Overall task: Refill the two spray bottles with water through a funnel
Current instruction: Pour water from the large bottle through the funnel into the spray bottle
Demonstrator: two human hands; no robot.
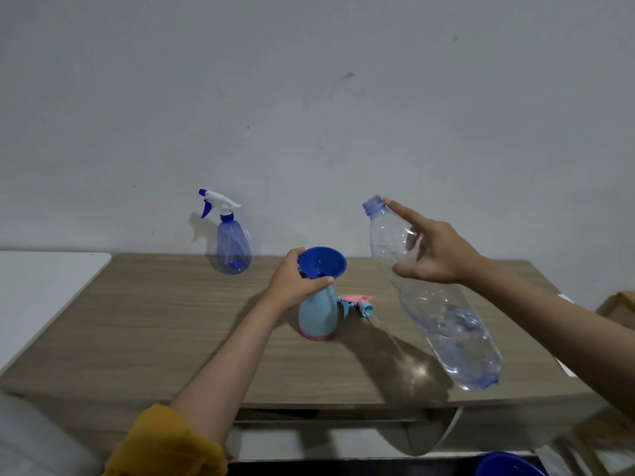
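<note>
A light blue spray bottle with a pink base stands mid-table without its head. A dark blue funnel sits in its neck. My left hand grips the neck and funnel stem. My right hand holds a large clear water bottle in the air to the right, tilted, uncapped mouth up and left, a little water in its lower end. The pink and blue spray head lies on the table behind the bottle. A translucent blue spray bottle with a white trigger head stands at the back left.
The wooden table runs against a grey wall. A white surface adjoins it on the left. A blue basin rim shows below the table's front edge, and a cardboard box sits at the right.
</note>
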